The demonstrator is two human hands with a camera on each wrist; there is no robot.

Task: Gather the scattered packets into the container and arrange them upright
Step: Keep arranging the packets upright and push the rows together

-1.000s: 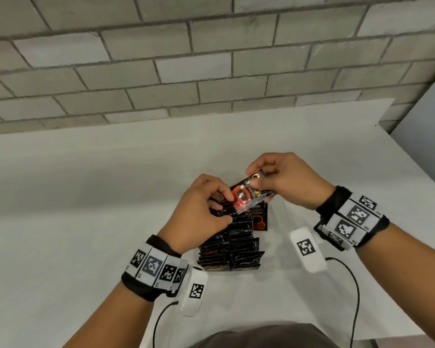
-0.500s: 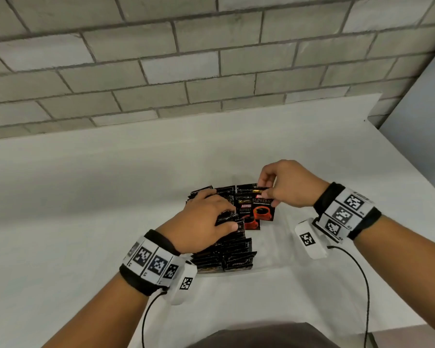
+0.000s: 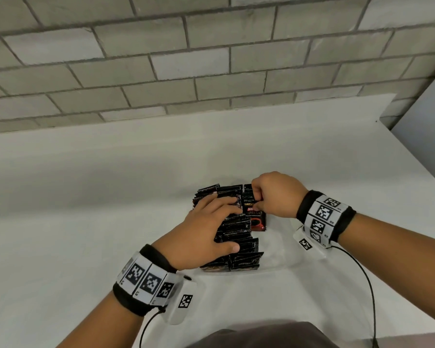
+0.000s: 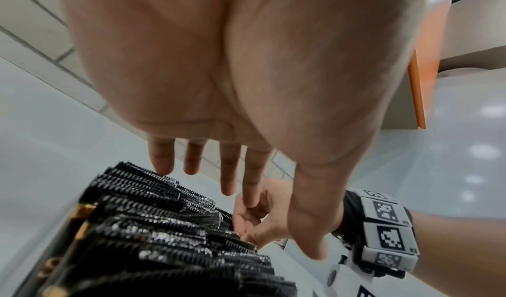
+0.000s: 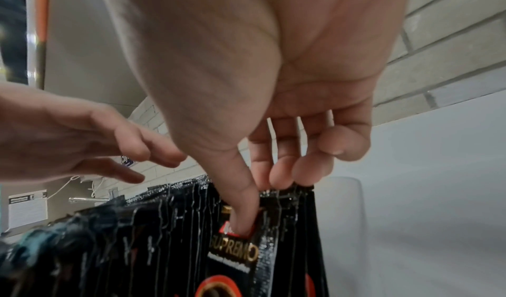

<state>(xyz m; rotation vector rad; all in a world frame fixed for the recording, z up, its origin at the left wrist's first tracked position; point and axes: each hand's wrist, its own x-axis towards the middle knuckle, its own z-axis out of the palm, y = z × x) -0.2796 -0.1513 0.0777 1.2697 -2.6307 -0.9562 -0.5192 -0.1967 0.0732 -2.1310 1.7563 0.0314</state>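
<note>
Our right hand (image 3: 274, 197) pinches the top edge of one packet (image 5: 246, 256), thumb on its printed face, at the far end of the row of packets (image 3: 236, 234) standing in the clear container (image 5: 353, 204) on the bench (image 3: 86, 197). Our left hand (image 3: 206, 229) lies flat and relaxed on the row, beside that packet. These foil packets look light, limp and slippery, so the sealed top edge seems the best grip. A second ago we held the packet above the container; now it stands in the row.
</note>
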